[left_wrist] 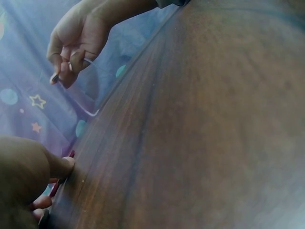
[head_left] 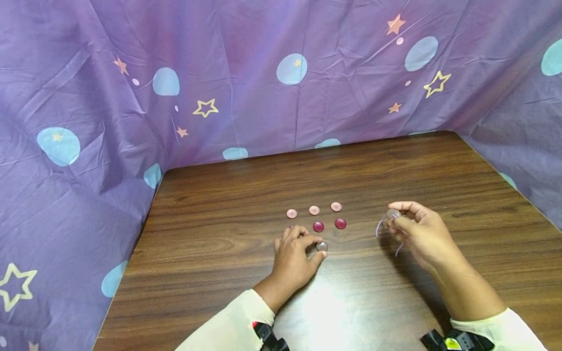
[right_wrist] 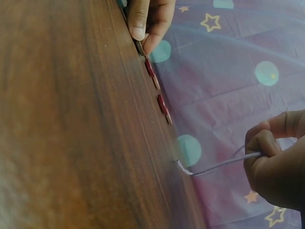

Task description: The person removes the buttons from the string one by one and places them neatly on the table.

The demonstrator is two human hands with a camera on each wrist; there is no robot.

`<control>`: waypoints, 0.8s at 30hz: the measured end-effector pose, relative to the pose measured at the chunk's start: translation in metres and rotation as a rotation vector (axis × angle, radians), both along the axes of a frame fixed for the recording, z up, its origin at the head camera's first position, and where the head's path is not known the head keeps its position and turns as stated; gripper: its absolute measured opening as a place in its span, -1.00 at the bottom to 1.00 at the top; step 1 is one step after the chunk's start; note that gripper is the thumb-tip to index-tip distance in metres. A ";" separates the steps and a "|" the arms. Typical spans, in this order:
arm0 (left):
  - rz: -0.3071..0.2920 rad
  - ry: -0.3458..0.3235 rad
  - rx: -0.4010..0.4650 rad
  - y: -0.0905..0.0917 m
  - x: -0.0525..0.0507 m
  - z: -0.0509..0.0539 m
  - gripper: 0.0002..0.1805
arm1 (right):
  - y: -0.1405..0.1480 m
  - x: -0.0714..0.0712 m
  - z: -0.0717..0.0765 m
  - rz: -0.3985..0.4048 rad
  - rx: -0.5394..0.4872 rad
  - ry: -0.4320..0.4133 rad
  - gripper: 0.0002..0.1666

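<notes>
On the table, my left hand (head_left: pixel 293 261) pinches a dark brown four-hole button (head_left: pixel 322 246) between thumb and index finger. Its other fingers reach over a magenta button (head_left: pixel 291 226), of which only a sliver shows. Two more magenta buttons, a middle one (head_left: pixel 318 226) and a right one (head_left: pixel 340 224), lie just beyond. Behind them run three pale pink buttons (head_left: pixel 313 210) in a row. Raised above the table at the right, my right hand (head_left: pixel 428 239) holds a greyish-brown button (head_left: pixel 393 214) with a lilac string (head_left: pixel 379 228) dangling from the fingers.
The brown wood-grain table (head_left: pixel 210 204) carries everything. A purple curtain (head_left: pixel 246 44) with stars and blue spots hangs behind it and along both sides. Bright glare (head_left: pixel 325 312) lies on the table's near part.
</notes>
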State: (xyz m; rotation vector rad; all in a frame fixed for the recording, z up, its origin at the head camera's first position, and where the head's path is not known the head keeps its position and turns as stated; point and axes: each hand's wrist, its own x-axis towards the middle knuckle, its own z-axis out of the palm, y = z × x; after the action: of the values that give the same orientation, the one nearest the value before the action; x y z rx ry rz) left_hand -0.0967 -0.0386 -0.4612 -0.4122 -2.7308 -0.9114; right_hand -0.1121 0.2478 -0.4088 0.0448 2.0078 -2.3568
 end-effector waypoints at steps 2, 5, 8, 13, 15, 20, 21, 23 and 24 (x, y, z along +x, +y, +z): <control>0.000 0.003 0.002 0.000 -0.001 0.000 -0.73 | -0.001 0.000 0.000 0.004 0.035 0.009 -0.56; -0.002 0.008 0.005 0.000 -0.001 -0.001 -0.72 | 0.000 0.000 0.001 0.012 0.057 0.019 -0.57; -0.005 0.015 0.006 0.000 -0.001 -0.001 -0.71 | 0.001 0.000 0.001 0.015 0.048 0.016 -0.57; -0.018 0.045 -0.011 0.000 -0.001 -0.001 -0.70 | 0.000 0.000 -0.001 0.039 0.013 0.044 -0.58; -0.023 0.055 -0.015 -0.001 -0.001 -0.001 -0.70 | 0.000 0.000 -0.001 0.049 0.002 0.053 -0.58; -0.028 0.051 -0.012 -0.001 -0.001 -0.002 -0.66 | 0.000 0.000 -0.002 0.056 -0.002 0.064 -0.58; -0.025 0.047 -0.011 -0.001 -0.001 -0.002 -0.65 | 0.000 0.000 -0.002 0.057 0.000 0.065 -0.58; -0.018 0.034 -0.005 -0.001 0.000 -0.002 -0.62 | 0.000 0.000 -0.002 0.056 0.003 0.065 -0.58; -0.014 0.027 -0.001 -0.001 0.000 -0.002 -0.61 | 0.001 0.000 -0.002 0.056 0.007 0.064 -0.58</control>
State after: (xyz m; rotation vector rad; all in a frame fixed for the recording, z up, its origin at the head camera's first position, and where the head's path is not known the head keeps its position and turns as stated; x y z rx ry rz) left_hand -0.0970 -0.0395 -0.4633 -0.4411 -2.7075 -0.9016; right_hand -0.1119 0.2484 -0.4111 -0.0871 2.0171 -2.3468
